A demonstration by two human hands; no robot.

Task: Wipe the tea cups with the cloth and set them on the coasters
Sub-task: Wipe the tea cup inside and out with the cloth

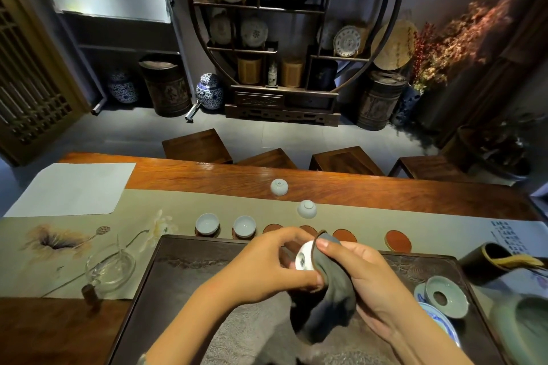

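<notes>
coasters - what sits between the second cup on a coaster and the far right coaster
Head view: between the cup and far right coaster lie three bare coasters, partly hidden by the hands.

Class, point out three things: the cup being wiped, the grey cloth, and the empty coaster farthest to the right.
cup being wiped [304, 259], head view, on its white base.
grey cloth [329, 305], head view, on the hanging fold.
rightmost empty coaster [398, 240], head view, on its red top.

Two cups [226, 225] on coasters [344, 235]; two upturned cups [292, 197] behind.
</notes>
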